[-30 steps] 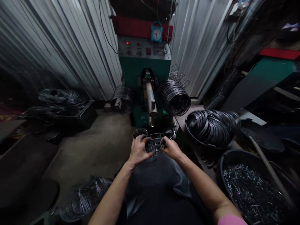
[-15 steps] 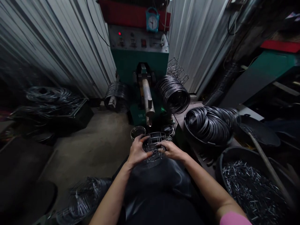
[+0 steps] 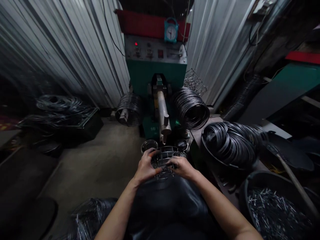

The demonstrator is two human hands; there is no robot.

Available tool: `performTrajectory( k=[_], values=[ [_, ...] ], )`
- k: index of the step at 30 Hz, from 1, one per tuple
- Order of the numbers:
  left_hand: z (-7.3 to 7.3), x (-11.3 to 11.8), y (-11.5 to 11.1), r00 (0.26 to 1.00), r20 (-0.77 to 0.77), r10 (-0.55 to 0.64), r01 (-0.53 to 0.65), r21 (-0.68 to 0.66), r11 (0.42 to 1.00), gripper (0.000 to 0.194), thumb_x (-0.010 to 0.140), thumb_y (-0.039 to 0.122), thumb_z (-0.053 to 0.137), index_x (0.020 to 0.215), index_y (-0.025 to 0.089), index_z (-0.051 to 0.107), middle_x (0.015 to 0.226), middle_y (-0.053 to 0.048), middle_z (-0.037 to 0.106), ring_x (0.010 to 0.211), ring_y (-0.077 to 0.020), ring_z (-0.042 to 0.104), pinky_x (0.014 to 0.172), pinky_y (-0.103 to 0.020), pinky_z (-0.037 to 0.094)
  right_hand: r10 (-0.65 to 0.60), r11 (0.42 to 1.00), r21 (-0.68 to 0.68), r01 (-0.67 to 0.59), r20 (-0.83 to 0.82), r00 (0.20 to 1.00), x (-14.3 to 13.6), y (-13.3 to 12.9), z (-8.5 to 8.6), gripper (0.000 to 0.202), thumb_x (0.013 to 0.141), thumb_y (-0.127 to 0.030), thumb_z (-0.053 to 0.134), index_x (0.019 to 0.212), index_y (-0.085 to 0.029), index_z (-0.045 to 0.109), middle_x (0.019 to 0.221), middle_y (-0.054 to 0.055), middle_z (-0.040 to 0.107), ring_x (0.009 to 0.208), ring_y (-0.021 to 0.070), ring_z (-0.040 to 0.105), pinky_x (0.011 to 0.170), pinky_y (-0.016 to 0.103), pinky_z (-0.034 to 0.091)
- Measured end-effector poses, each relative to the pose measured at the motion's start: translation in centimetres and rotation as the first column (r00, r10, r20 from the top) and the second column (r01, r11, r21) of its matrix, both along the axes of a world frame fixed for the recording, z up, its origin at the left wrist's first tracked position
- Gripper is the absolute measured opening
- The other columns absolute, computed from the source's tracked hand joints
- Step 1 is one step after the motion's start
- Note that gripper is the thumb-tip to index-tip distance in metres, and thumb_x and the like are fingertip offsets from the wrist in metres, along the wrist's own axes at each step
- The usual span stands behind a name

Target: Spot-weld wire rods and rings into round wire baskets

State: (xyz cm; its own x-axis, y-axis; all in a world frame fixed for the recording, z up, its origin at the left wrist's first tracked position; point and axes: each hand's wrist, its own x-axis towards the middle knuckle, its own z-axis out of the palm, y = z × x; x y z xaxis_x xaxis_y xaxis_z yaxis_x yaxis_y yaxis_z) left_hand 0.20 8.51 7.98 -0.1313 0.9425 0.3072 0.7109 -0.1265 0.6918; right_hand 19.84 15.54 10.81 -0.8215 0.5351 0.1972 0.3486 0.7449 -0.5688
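A round wire frame (image 3: 167, 154) with crossing rods is held low in front of the green machine (image 3: 156, 71). My left hand (image 3: 147, 166) grips its left side, thumb and fingers spread around the rim. On the right side my right hand (image 3: 181, 166) has its fingers bent together over the wires; what they pinch is too small and dark to make out. Just above the frame is the tip of the machine's metal arm (image 3: 164, 116), apart from it.
Wire coils flank the machine at left (image 3: 129, 108) and right (image 3: 191, 108). A basin of wire rings (image 3: 227, 143) stands at right, before a tub of short rods (image 3: 277, 210). A crate with coils (image 3: 86, 121) is at left.
The view has shifted, so the machine and its surroundings appear lower and further right. Both hands remain at the wire frame, with the right fingers slightly more curled.
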Motion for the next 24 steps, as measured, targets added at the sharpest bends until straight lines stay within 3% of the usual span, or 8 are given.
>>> performTrajectory(
  k=[6, 14, 18, 24],
  values=[
    [-0.1, -1.0, 0.9, 1.000, 0.012, -0.001, 0.000, 0.030, 1.000, 0.066, 0.055, 0.024, 0.076, 0.117, 0.021, 0.054, 0.128, -0.010, 0.048, 0.119, -0.0291, 0.048, 0.099, -0.045, 0.042, -0.008, 0.998, 0.068, 0.007, 0.022, 1.000, -1.0, 0.8, -0.1, 0.019, 0.077, -0.015, 0.064, 0.095, -0.022, 0.068, 0.090, 0.004, 0.069, 0.082, 0.0157, 0.066, 0.070, 0.022, 0.048],
    [-0.1, -1.6, 2.5, 0.995, 0.096, 0.024, -0.032, 0.079, 0.996, 0.063, 0.054, 0.020, 0.074, 0.114, 0.022, 0.053, 0.120, -0.008, 0.052, 0.115, -0.0272, 0.049, 0.097, -0.045, 0.042, -0.021, 0.996, 0.088, 0.015, 0.069, 0.997, -2.2, 2.6, 1.1, 0.022, 0.075, -0.010, 0.065, 0.094, -0.019, 0.069, 0.092, 0.004, 0.070, 0.085, 0.0159, 0.065, 0.073, 0.021, 0.047],
    [-0.4, -1.8, 2.6, 0.999, 0.043, -0.008, 0.006, 0.059, 0.998, 0.049, 0.056, 0.022, 0.073, 0.103, 0.023, 0.061, 0.122, -0.007, 0.047, 0.116, -0.0284, 0.047, 0.099, -0.046, 0.040, -0.004, 0.996, 0.091, -0.004, 0.091, 0.996, -2.2, 2.8, 1.2, 0.021, 0.075, -0.011, 0.065, 0.094, -0.020, 0.069, 0.091, 0.004, 0.070, 0.085, 0.0161, 0.065, 0.073, 0.022, 0.047],
    [-0.9, -1.6, 2.4, 1.000, -0.003, -0.031, 0.031, 0.004, 1.000, 0.058, 0.058, 0.023, 0.073, 0.114, 0.025, 0.060, 0.125, -0.009, 0.041, 0.120, -0.0301, 0.043, 0.101, -0.047, 0.038, -0.025, 0.995, 0.100, 0.015, 0.101, 0.995, -1.9, 2.4, 1.0, 0.026, 0.073, -0.007, 0.065, 0.095, -0.020, 0.069, 0.094, 0.004, 0.070, 0.087, 0.0163, 0.065, 0.074, 0.021, 0.047]
  ],
)
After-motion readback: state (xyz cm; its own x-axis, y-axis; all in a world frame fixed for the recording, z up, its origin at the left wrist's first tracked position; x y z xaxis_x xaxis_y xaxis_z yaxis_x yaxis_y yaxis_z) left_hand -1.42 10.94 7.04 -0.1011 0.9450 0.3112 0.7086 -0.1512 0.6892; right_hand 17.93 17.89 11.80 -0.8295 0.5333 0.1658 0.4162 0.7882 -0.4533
